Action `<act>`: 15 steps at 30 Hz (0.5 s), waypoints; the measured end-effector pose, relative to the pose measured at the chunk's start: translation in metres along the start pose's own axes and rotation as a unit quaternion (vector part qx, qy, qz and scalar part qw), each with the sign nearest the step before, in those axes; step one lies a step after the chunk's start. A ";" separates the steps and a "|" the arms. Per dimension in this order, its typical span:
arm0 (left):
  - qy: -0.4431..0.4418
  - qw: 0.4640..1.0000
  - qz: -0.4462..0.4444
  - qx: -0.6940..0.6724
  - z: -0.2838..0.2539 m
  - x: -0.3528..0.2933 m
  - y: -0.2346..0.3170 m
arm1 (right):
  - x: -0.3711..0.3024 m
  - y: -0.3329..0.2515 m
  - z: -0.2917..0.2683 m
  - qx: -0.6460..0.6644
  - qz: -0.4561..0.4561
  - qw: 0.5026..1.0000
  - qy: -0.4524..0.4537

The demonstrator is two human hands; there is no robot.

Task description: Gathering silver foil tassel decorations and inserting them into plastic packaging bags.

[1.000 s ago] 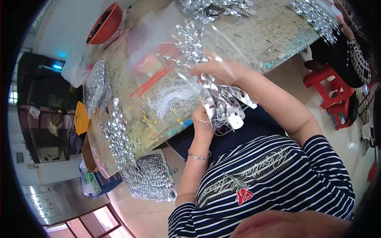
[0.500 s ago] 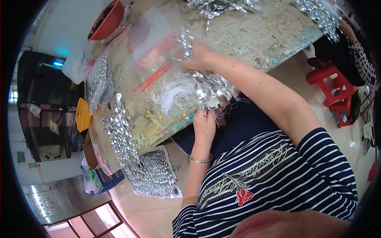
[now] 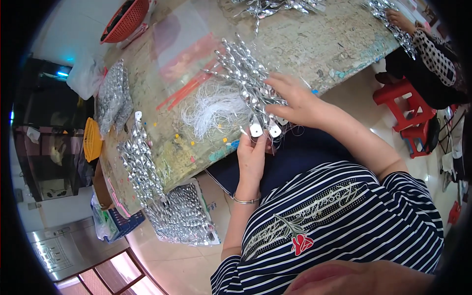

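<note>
A bundle of shiny silver twisted strips [image 3: 247, 73] lies over the table's near edge, its flat white ends with small holes pointing toward me. Just below those ends, my left hand [image 3: 251, 153] has its thumb and fingers closed on the bundle. My right hand [image 3: 300, 101] is against the bundle's right side with its fingers stretched out and apart. Beside the strips on the left is a loose tangle of white strings [image 3: 211, 109]. Clear plastic bags with red edges [image 3: 184, 54] lie flat beyond it.
More silver strips hang over the table's left edge [image 3: 140, 164] and lie at its far side [image 3: 280, 7]. A red basket [image 3: 129, 22] and a yellow basket [image 3: 92, 140] are at the left. At the far right, another person's hand [image 3: 400, 22] touches strips, near red stools [image 3: 405, 110].
My right hand has come back toward me from the far end of the strips, and its fingers have spread. The bundle now lies fanned out, its white ends showing above my left hand.
</note>
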State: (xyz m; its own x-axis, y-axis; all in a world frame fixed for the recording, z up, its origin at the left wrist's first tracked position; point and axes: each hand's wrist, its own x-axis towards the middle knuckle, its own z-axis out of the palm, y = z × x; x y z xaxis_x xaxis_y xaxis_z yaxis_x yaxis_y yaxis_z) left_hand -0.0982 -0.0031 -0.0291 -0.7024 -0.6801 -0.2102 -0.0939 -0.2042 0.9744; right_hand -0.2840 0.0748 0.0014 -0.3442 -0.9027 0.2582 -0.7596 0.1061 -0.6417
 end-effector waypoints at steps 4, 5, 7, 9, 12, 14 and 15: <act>0.010 1.000 -0.023 0.005 0.004 0.001 0.006 | -0.042 -0.005 -0.014 -0.042 0.016 0.999 0.018; 0.001 1.000 -0.025 0.010 0.004 -0.001 0.007 | -0.048 -0.003 -0.013 -0.050 0.016 0.998 0.025; -0.003 1.000 -0.029 0.011 0.007 -0.002 0.009 | -0.045 0.005 -0.011 -0.025 0.034 0.999 0.008; -0.009 0.999 -0.028 0.013 0.010 0.000 0.012 | -0.037 0.016 -0.007 -0.001 0.052 0.999 -0.006; 0.004 0.999 -0.036 0.003 0.014 -0.001 0.012 | -0.018 0.021 0.004 0.057 0.029 0.998 0.010; -0.009 0.999 -0.029 0.010 0.013 -0.001 0.008 | -0.003 0.016 0.009 0.053 -0.051 0.994 0.084; -0.013 0.999 -0.041 0.013 0.012 -0.001 0.007 | 0.003 0.010 0.010 0.079 -0.018 0.994 0.078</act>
State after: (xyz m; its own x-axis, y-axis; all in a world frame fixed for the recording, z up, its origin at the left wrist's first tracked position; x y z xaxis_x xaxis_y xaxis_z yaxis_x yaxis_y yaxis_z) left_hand -0.1066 0.0044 -0.0215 -0.7093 -0.6437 -0.2875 -0.1695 -0.2401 0.9558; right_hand -0.2876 0.0689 -0.0114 -0.4094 -0.8273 0.3847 -0.6806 -0.0039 -0.7326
